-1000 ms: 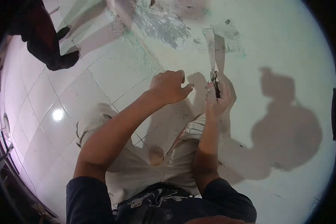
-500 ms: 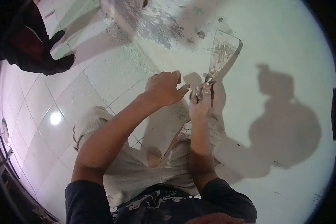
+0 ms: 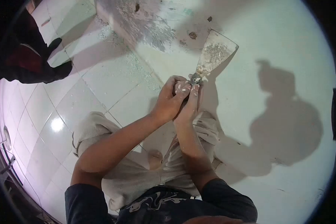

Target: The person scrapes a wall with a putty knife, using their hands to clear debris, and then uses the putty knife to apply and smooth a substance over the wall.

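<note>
A scraper (image 3: 217,52) with a wide, flaring blade points up and to the right, its face spotted with pale residue. My right hand (image 3: 189,105) is closed round its handle, thumb along the top. My left hand (image 3: 170,100) is closed at the handle too, pressed against the right hand with white specks on the thumb. Most of the handle is hidden by my fingers. The blade lies over the pale wall (image 3: 242,97) and casts a shadow on it.
A scraped grey patch (image 3: 149,28) with chipped holes marks the wall above. Pale flakes (image 3: 132,59) lie on the tiled floor (image 3: 97,86) along the wall's foot. At the upper left are a person's dark-clothed legs (image 3: 30,56). Cables and dark objects line the left edge.
My left hand has moved right and closed at the scraper's handle against my right hand. The scraper and right hand have shifted a little left.
</note>
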